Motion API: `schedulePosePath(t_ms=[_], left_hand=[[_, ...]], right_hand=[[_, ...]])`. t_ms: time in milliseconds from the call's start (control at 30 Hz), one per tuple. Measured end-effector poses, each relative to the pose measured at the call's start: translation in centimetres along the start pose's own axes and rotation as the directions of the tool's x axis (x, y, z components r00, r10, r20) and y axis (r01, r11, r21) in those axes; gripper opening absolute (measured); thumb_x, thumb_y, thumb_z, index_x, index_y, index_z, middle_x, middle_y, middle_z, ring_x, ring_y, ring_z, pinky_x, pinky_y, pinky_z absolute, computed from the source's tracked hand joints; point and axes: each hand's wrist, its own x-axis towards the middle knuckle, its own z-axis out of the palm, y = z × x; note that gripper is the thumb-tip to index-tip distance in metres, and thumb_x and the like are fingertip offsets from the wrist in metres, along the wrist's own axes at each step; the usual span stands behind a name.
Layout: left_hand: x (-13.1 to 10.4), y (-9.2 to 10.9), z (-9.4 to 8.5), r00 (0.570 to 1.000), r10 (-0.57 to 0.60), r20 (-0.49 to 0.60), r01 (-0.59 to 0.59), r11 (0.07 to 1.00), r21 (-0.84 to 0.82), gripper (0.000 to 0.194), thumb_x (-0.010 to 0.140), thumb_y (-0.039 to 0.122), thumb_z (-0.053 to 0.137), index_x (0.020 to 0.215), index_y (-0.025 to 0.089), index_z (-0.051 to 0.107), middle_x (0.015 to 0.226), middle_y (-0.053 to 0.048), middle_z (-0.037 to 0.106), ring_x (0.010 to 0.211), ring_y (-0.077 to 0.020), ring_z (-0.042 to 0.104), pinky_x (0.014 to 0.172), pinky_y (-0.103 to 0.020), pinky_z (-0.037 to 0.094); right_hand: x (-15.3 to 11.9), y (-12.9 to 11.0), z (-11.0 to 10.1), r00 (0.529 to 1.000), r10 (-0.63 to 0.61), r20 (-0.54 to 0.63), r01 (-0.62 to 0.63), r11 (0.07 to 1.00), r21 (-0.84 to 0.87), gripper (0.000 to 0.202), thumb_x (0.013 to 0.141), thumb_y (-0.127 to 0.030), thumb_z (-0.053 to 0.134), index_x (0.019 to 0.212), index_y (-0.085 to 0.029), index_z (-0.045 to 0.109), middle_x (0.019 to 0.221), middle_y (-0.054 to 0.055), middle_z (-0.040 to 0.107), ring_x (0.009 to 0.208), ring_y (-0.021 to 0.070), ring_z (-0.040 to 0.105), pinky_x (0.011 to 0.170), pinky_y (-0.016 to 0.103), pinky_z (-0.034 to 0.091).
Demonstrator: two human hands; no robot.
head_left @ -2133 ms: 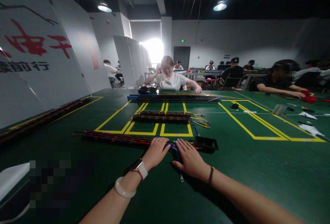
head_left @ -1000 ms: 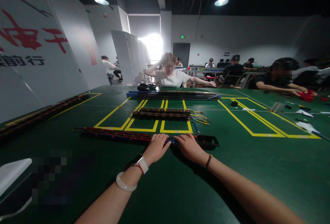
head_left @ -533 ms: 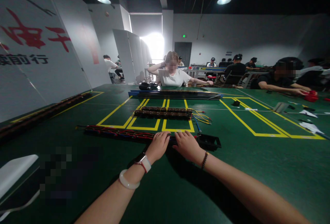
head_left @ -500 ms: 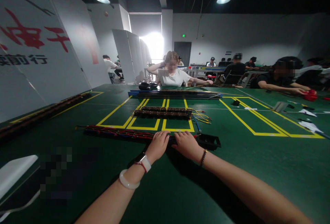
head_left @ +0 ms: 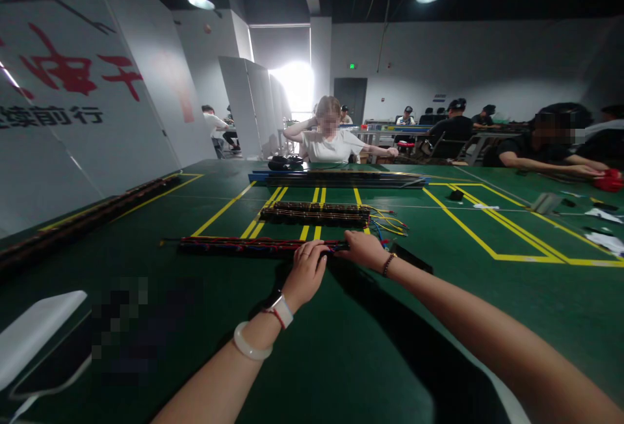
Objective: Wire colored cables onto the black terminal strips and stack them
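Observation:
A long black channel with red and blue wires (head_left: 238, 246) lies crosswise in front of me on the green table. My left hand (head_left: 308, 269) curls over its middle, fingers closed on the near side and top. Just to the right, my right hand (head_left: 364, 251) is closed around the same channel with its fingers wrapped over it. Beyond my right wrist a black end housing (head_left: 412, 259) sticks out, tilted and partly hidden by that hand. Behind the channel rest dark bundled strips (head_left: 314, 214) with yellow and blue leads (head_left: 387, 221).
Farther back lie long dark profiles (head_left: 338, 179), with a person in white (head_left: 331, 141) seated behind them. Another long strip (head_left: 97, 216) runs along the left panel. A white device (head_left: 43, 333) sits at near left. Small parts and papers (head_left: 604, 242) lie at right.
The channel has turned, its end housing now tilted instead of flat with its opening upward. My right hand has risen slightly along it. The view has shifted a little left.

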Motion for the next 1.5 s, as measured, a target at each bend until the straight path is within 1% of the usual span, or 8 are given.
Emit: schedulePosePath(t_ms=[333, 500, 633, 800, 1000, 1200, 1367, 1500], left_hand=[[-0.1, 0.1, -0.2, 0.997, -0.027, 0.075, 0.028, 0.999, -0.016, 0.022, 0.092, 0.024, 0.039, 0.108, 0.023, 0.053, 0.12, -0.006, 0.053, 0.118, -0.0204, 0.045, 0.102, -0.043, 0.036], [-0.1, 0.1, -0.2, 0.995, -0.029, 0.1, 0.032, 0.999, -0.031, 0.022, 0.092, 0.024, 0.038, 0.109, 0.024, 0.053, 0.12, -0.006, 0.052, 0.119, -0.0211, 0.045, 0.101, -0.044, 0.038], [0.0, 0.2, -0.2, 0.993, -0.035, 0.113, 0.038, 0.999, -0.03, 0.021, 0.091, 0.023, 0.039, 0.107, 0.023, 0.053, 0.12, -0.006, 0.052, 0.119, -0.0208, 0.045, 0.102, -0.044, 0.037], [0.0, 0.3, -0.3, 0.991, -0.029, 0.133, 0.033, 0.999, -0.032, 0.02, 0.091, 0.022, 0.039, 0.104, 0.023, 0.054, 0.118, -0.005, 0.053, 0.117, -0.0205, 0.046, 0.101, -0.043, 0.037], [0.0, 0.3, -0.3, 0.988, -0.018, 0.154, 0.022, 0.999, -0.024, 0.02, 0.09, 0.021, 0.039, 0.1, 0.024, 0.056, 0.115, -0.004, 0.056, 0.114, -0.0204, 0.049, 0.099, -0.043, 0.038], [0.0, 0.1, -0.2, 0.988, -0.026, 0.154, 0.03, 0.999, -0.02, 0.019, 0.09, 0.019, 0.039, 0.096, 0.024, 0.056, 0.114, -0.005, 0.056, 0.114, -0.0208, 0.049, 0.099, -0.043, 0.037], [0.0, -0.1, 0.0, 0.988, -0.025, 0.155, 0.029, 0.999, -0.023, 0.02, 0.089, 0.018, 0.04, 0.094, 0.024, 0.057, 0.114, -0.005, 0.055, 0.113, -0.0211, 0.049, 0.098, -0.043, 0.038], [0.0, -0.1, 0.0, 0.987, -0.027, 0.157, 0.033, 0.999, -0.036, 0.02, 0.089, 0.018, 0.04, 0.093, 0.024, 0.058, 0.114, -0.004, 0.055, 0.112, -0.0208, 0.048, 0.098, -0.042, 0.038]], right_hand=[[1.8, 11.9, 0.1, 0.991, 0.108, 0.075, -0.102, 0.992, -0.079, 0.04, 0.08, -0.054, 0.057, 0.099, -0.019, 0.061, 0.1, 0.015, 0.067, 0.091, 0.0284, 0.063, 0.072, 0.034, 0.045], [2.3, 14.9, -0.1, 0.994, 0.087, 0.067, -0.083, 0.995, -0.061, 0.042, 0.074, -0.052, 0.065, 0.1, -0.019, 0.064, 0.101, 0.014, 0.065, 0.089, 0.0273, 0.063, 0.072, 0.032, 0.046], [4.6, 14.3, -1.4, 1.0, 0.006, -0.021, -0.006, 1.0, 0.003, 0.054, 0.079, -0.058, 0.057, 0.116, -0.019, 0.057, 0.115, 0.013, 0.058, 0.099, 0.024, 0.058, 0.083, 0.03, 0.044], [8.7, 11.0, -1.4, 0.992, -0.058, -0.115, 0.065, 0.996, 0.056, 0.052, 0.083, -0.061, 0.049, 0.112, -0.019, 0.059, 0.116, 0.013, 0.056, 0.101, 0.0234, 0.056, 0.088, 0.031, 0.04], [12.8, 7.1, 1.1, 0.992, -0.066, -0.103, 0.073, 0.995, 0.069, 0.054, 0.085, -0.065, 0.041, 0.105, -0.019, 0.061, 0.117, 0.012, 0.056, 0.104, 0.0239, 0.054, 0.09, 0.033, 0.038], [15.7, 5.5, 2.6, 0.995, -0.083, -0.052, 0.087, 0.992, 0.089, 0.056, 0.087, -0.065, 0.033, 0.097, -0.019, 0.063, 0.132, 0.011, 0.047, 0.116, 0.0251, 0.047, 0.095, 0.034, 0.034], [16.5, 5.2, 3.0, 0.995, -0.099, 0.033, 0.094, 0.989, 0.118, 0.058, 0.087, -0.067, 0.031, 0.103, -0.019, 0.059, 0.108, 0.01, 0.061, 0.094, 0.0213, 0.058, 0.082, 0.029, 0.041], [16.0, 4.9, 3.0, 0.99, -0.128, 0.064, 0.118, 0.984, 0.134, 0.064, 0.082, -0.073, 0.032, 0.11, -0.02, 0.056, 0.112, 0.011, 0.058, 0.093, 0.0212, 0.059, 0.081, 0.028, 0.041]])
